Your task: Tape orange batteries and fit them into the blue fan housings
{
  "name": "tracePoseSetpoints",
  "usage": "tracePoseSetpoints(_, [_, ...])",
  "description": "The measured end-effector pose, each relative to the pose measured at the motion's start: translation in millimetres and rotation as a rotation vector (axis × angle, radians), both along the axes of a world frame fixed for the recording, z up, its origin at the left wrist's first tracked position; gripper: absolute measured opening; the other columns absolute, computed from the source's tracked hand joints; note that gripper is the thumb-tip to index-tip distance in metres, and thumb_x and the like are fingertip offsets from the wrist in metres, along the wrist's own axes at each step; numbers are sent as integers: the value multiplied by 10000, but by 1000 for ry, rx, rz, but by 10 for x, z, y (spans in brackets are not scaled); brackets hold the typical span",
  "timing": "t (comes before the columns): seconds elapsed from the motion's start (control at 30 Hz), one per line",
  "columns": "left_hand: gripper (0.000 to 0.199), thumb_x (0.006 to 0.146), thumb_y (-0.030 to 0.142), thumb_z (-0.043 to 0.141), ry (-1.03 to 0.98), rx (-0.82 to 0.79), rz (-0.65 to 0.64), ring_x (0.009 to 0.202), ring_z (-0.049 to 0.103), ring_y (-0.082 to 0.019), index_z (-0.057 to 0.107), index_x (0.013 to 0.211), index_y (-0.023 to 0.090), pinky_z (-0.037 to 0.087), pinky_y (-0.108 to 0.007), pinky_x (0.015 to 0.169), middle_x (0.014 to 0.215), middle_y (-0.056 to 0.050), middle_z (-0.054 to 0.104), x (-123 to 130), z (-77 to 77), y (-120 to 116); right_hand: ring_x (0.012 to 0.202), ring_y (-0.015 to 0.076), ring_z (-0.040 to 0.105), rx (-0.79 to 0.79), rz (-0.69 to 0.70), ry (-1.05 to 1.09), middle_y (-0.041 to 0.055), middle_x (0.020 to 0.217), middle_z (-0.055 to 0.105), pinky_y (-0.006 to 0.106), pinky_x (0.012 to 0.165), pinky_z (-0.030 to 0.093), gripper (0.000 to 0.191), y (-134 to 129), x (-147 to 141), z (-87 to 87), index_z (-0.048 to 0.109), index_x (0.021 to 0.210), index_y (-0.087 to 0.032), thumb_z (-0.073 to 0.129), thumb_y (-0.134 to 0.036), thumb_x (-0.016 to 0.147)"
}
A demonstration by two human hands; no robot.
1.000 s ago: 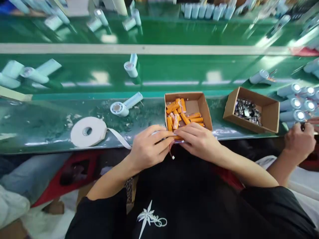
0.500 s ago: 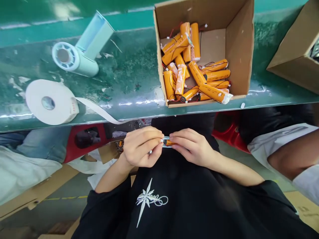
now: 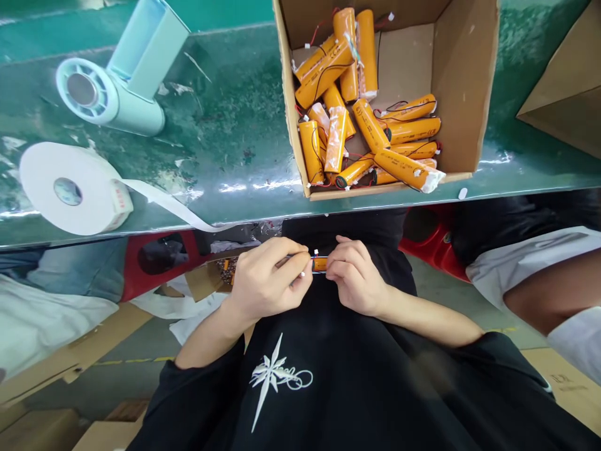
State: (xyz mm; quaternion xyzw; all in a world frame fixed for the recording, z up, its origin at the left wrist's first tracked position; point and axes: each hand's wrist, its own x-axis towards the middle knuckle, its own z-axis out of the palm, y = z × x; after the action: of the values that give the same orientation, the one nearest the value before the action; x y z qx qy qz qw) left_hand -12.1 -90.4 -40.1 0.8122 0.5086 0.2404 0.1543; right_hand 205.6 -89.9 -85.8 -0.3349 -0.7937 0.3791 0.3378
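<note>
Between my hands, close to my black shirt, is a small orange battery (image 3: 320,264) lying in a narrow light-blue casing, of which only thin edges show. My left hand (image 3: 270,275) pinches the left end of this casing; its fingertips cover the details there. Curled fingers of my right hand (image 3: 359,275) grip the casing's right end, which they hide. A tiny white connector (image 3: 316,252) sticks up at the casing's far edge. Another small white bit shows beside my left fingertips.
A cardboard box (image 3: 464,113) of orange wired batteries stands on the green bench (image 3: 225,138). Left of it are a light-blue handheld fan (image 3: 136,119) with an open handle and a white tape roll (image 3: 42,188). Another carton (image 3: 563,100) is far right. People sit on both sides.
My right fingers have shifted and curled, baring more of the orange battery. The white connector now stands above the casing. The bench things appear slightly larger and higher as my view moved.
</note>
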Motion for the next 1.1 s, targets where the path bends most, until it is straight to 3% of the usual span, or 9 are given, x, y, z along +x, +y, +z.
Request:
tracePoseSetpoints(0.07, [141, 797, 87, 711, 78, -10, -32, 783, 708, -183, 669, 897, 177, 558, -290, 660, 915, -49, 739, 13, -31, -36, 960, 218, 549, -86, 61, -97, 36, 938, 642, 541, 1044, 473, 290, -68, 11, 11, 511, 984, -238, 477, 37, 901])
tracePoseSetpoints(0.17, [86, 813, 107, 680, 133, -53, -96, 716, 673, -174, 659, 842, 184, 509, -294, 590, 841, -23, 717, 53, -126, -97, 853, 190, 546, -464, 153, -108, 9, 880, 602, 439, 881, 465, 193, -137, 26, 57, 472, 988, -232, 540, -63, 925])
tracePoseSetpoints(0.3, [66, 836, 122, 655, 52, -94, -94, 686, 640, -154, 646, 823, 186, 477, -278, 569, 806, -18, 688, 108, -308, -222, 642, 116, 416, -1092, 48, 279, -72, 758, 428, 277, 641, 384, 247, -187, 31, 47, 432, 1011, -248, 669, -280, 952])
tracePoseSetpoints(0.43, [68, 863, 107, 643, -63, -142, -7, 680, 629, -136, 642, 869, 175, 497, -257, 602, 825, -32, 682, 103, -441, -346, 612, 100, 348, -1299, -97, 584, -88, 709, 389, 244, 603, 342, 321, -211, 40, -52, 429, 942, -249, 737, -339, 938])
tracePoseSetpoints(0.57, [94, 843, 99, 669, -94, -167, -7, 673, 634, -138, 638, 882, 178, 506, -256, 601, 838, -33, 689, 62, -456, -379, 628, 106, 401, -1243, 14, 550, -75, 727, 429, 247, 625, 400, 280, -141, 111, -80, 490, 985, -243, 753, -326, 938])
tracePoseSetpoints(0.73, [135, 791, 83, 692, -160, -114, -56, 739, 698, -171, 638, 864, 183, 574, -284, 648, 856, -45, 715, 43, -399, -325, 1034, 230, 614, -733, 176, 33, 89, 1102, 684, 408, 960, 513, 261, 73, 205, -87, 663, 1166, -210, 736, -338, 951])
tracePoseSetpoints(0.87, [150, 748, 89, 707, -272, 107, -185, 852, 743, -201, 650, 841, 192, 643, -327, 759, 857, -33, 751, 169, -249, -172, 1001, 211, 714, -820, 410, -45, 78, 1140, 761, 342, 922, 558, 302, 245, 184, -21, 696, 1272, -202, 563, -382, 1069])
tracePoseSetpoints(1.0, [127, 855, 290, 709, -323, 334, -233, 996, 746, -208, 682, 955, 215, 655, -381, 906, 970, -36, 784, 161, -38, 183, 986, 217, 751, -612, 356, -105, 69, 1123, 782, 303, 879, 574, 299, 514, 299, 345, 714, 1272, -219, 555, -375, 1073])
tracePoseSetpoints(1.1, [404, 910, 560, 697, -260, 464, -11, 1222, 682, -265, 666, 1149, 236, 600, -490, 1050, 1186, -80, 757, -333, 136, 367, 819, 215, 733, -294, 189, -219, 46, 925, 773, 316, 732, 572, 247, 1003, 556, 755, 727, 1156, -262, 539, -396, 1069])
